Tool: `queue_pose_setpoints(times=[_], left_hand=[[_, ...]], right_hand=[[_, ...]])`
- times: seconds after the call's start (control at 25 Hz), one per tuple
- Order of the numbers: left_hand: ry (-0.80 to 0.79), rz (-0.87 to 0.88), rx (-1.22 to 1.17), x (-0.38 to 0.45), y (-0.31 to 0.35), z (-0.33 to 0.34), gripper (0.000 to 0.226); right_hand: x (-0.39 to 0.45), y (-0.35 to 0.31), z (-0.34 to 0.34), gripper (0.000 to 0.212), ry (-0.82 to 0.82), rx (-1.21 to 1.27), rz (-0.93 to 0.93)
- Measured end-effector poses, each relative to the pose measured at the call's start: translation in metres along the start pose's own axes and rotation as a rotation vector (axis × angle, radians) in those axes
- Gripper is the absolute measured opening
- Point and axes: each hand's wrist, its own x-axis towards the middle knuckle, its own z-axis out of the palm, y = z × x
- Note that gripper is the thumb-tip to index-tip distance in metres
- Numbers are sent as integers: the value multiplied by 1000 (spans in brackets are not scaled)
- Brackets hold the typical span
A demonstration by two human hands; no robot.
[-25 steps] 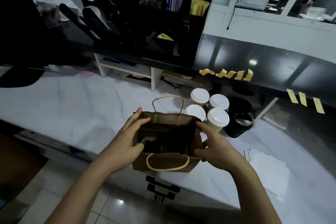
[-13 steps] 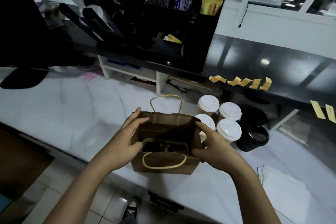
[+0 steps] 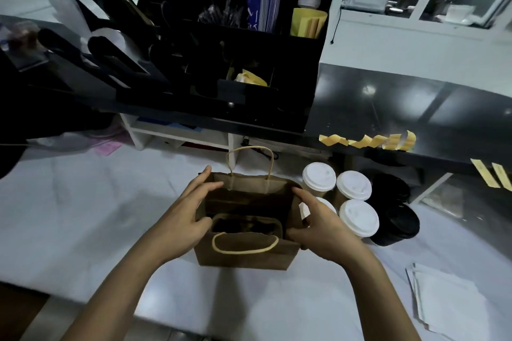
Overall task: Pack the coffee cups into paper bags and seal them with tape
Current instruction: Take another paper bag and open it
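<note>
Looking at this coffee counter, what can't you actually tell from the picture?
- Inside of the paper bag: too dark in the head view to tell what it holds.
- One white-lidded cup: mostly hidden behind the right hand.
- Napkin stack: cut off by the right edge.
- Black organiser: contents too dark to name.
- Left hand: palm against the bag's side, hidden.

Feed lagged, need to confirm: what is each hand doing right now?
Left hand: gripping the paper bag at its left side.
Right hand: gripping the bag's right side.
</note>
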Motion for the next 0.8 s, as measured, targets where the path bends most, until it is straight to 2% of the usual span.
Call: queue_pose_setpoints(times=[0.28,0.52,0.8], left_hand=[[-90,103,-17,38,-24,-30,69],[-111,188,64,53,-38,-35,60],[-68,279,160,54,-48,-46,55]], right_hand=[[22,-21,12,93,69,25,77],[29,-30,14,84,171,123,141],[23,-39,21,72,264,75,71]])
